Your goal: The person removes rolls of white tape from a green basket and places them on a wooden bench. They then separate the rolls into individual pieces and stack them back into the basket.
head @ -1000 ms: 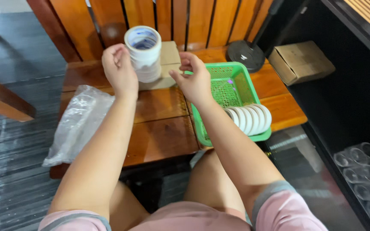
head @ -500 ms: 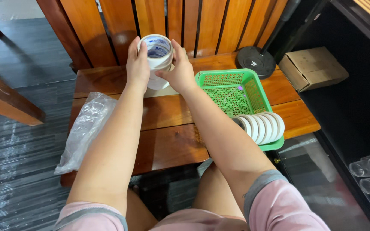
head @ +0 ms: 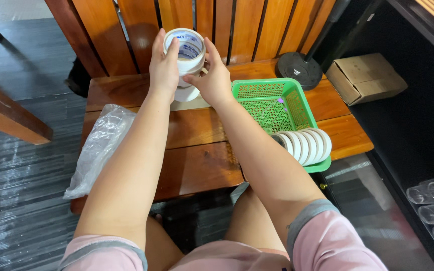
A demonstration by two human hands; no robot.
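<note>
Both hands hold a stack of white tape rolls (head: 186,60) up above the far edge of the low wooden table (head: 197,165), in front of the slatted wooden backrest (head: 217,25). The left hand (head: 164,65) wraps the stack's left side with fingers reaching up to the top roll; the right hand (head: 213,80) grips the right side, thumb pressed against the upper rolls. The bottom of the stack sits close over a pale flat sheet (head: 189,104) on the table; whether it touches cannot be told. To the right, a green plastic basket (head: 272,100) lies on the table with a row of white tape rolls (head: 305,145) standing on edge at its near end. A crumpled clear plastic bag (head: 101,148) lies at the table's left edge. Far right, a round black stand base (head: 297,70) sits beside a cardboard box (head: 365,78)
</note>
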